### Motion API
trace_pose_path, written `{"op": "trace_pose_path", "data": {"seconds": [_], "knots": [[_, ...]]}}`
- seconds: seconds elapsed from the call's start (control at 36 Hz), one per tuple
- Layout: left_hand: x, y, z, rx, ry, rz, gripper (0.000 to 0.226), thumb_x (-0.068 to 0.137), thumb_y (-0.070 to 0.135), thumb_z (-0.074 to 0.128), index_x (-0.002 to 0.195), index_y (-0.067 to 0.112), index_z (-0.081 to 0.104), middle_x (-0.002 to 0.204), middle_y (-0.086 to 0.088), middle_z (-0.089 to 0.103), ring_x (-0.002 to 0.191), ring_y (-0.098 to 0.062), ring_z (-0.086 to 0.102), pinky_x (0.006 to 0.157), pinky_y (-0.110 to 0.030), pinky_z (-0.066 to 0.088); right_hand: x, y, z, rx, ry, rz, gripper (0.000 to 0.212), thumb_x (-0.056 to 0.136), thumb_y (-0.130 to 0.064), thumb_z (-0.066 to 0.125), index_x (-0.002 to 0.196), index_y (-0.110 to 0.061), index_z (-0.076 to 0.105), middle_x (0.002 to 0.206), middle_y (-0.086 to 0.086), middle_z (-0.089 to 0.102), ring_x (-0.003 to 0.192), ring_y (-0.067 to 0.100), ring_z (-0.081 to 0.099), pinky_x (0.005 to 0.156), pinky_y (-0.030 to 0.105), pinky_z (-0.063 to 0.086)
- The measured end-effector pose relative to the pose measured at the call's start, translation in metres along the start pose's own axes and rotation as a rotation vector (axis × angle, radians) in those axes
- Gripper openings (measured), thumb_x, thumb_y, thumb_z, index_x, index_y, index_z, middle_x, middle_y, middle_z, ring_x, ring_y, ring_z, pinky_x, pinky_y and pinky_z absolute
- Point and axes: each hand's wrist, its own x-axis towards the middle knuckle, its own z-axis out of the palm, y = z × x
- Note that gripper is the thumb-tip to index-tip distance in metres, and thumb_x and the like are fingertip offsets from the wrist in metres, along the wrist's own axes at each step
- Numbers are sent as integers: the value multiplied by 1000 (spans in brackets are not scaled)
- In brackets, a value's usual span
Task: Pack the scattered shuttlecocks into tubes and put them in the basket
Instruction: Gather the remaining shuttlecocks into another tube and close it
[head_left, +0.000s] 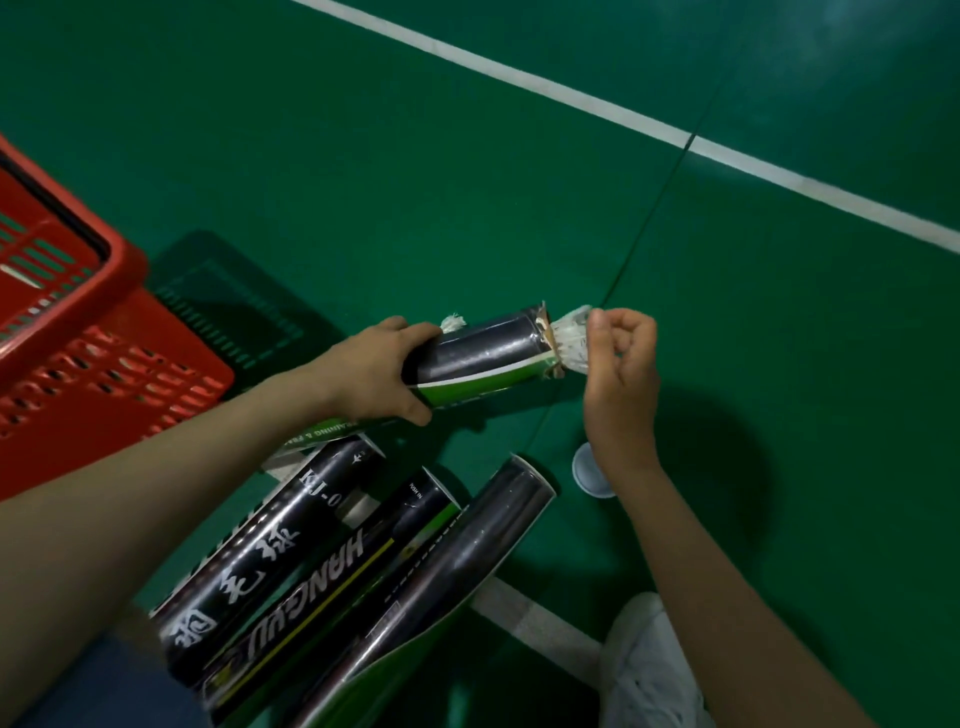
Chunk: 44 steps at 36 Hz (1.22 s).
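The green court floor (467, 156) fills the view, and a white line (623, 111) crosses it at the upper right. At your left stands the red basket (130, 270). I cannot see into it well enough to tell what it holds.

Below your arms, three spare tubes (332, 582) lie side by side on the floor, with their ends pointing up and to the right.

The tube (483, 358) you are working on is in the air, between your hands. Your left hand (369, 374) is wrapped around its near part with a closed grip. The long axis runs from lower left to upper right, and the torn mouth points at your right hand (618, 364).

The right hand is just beside this mouth. Its fingers are curled, and the thumb and fingertips seem to pinch the feather edge of the shuttlecock (571, 343). The shuttlecock is partly inside the mouth, with the feathers outside, on the side of the right hand.

So the right hand is the nearer one. I think the coming move is a push along the tube axis, toward the left hand. Keep the push straight, because the ragged rim may catch the feathers.

A small white tuft (452, 323) shows behind the tube near your left fingers; I cannot tell what it is. A white cap (589, 470) lies on the floor under your right wrist.
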Motion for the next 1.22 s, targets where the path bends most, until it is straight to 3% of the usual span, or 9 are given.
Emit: {"op": "trace_pose_path", "data": {"seconds": [0.17, 0.31, 0.39, 0.58, 0.67, 0.81, 0.89, 1.03, 1.22], "knots": [[0, 1, 0, -4, 34, 16, 85, 62, 33, 81, 134, 25, 38, 107, 0, 45, 94, -22, 52, 84, -41, 50, -11, -12, 1, 8, -235, 61, 20, 100, -35, 40, 118, -26, 43, 91, 25, 61, 79, 38, 51, 70, 49, 45], [-3, 0, -3, 48, 65, 24, 85, 61, 33, 81, 135, 23, 39, 107, -1, 45, 93, -22, 51, 82, -41, 50, -10, -11, -1, -11, -355, 133, 44, 99, -43, 36, 139, -25, 32, 105, -25, 53, 91, -17, 54, 87, 18, 39], [-5, -1, -3, 63, 68, 17, 86, 61, 33, 81, 135, 24, 39, 107, 0, 44, 94, -22, 51, 83, -41, 50, -11, -15, 0, -22, -431, 167, 48, 100, -45, 33, 144, -30, 25, 121, -18, 53, 106, 4, 57, 100, 29, 35], [-11, -10, -5, 74, 81, -38, 83, 62, 34, 81, 133, 26, 40, 108, 0, 45, 95, -22, 51, 83, -41, 50, -13, -20, 10, 36, -607, 240, 70, 88, -60, 29, 149, -41, 2, 152, -19, 16, 125, -9, 20, 108, 23, 12], [-13, -15, -4, 74, 76, -81, 83, 61, 36, 80, 133, 28, 39, 107, 1, 44, 94, -21, 51, 82, -41, 51, -10, -15, 18, 42, -627, 250, 63, 97, -49, 35, 150, -36, 6, 141, -19, 31, 123, -6, 30, 105, 20, 20], [-19, -29, -6, 69, 59, -217, 82, 63, 40, 79, 133, 25, 38, 109, -2, 46, 96, -24, 52, 84, -42, 51, -9, 9, 48, -40, -468, 98, 48, 98, -23, 50, 142, -21, 31, 98, 11, 64, 74, 17, 55, 65, 16, 45], [-26, -42, -11, 86, 64, -289, 79, 64, 41, 78, 131, 24, 39, 107, -3, 46, 92, -24, 53, 81, -41, 52, -3, 21, 60, -64, -457, 90, 37, 96, -19, 53, 132, -19, 43, 102, -11, 62, 92, 9, 61, 74, 5, 44], [-41, -61, -21, 86, 101, -391, 77, 69, 40, 78, 131, 19, 39, 106, -6, 44, 89, -27, 53, 80, -39, 50, 18, 40, 79, -276, -445, 55, 27, 99, -17, 46, 125, -12, 52, 118, 2, 54, 110, 15, 53, 89, 21, 42], [-50, -66, -27, 40, 92, -417, 84, 70, 43, 77, 137, 17, 33, 109, -8, 44, 92, -27, 53, 83, -41, 51, 35, 74, 121, -654, -791, 115, 41, 95, -16, 53, 136, -20, 49, 140, 9, 38, 131, 29, 33, 112, 35, 29]]}}
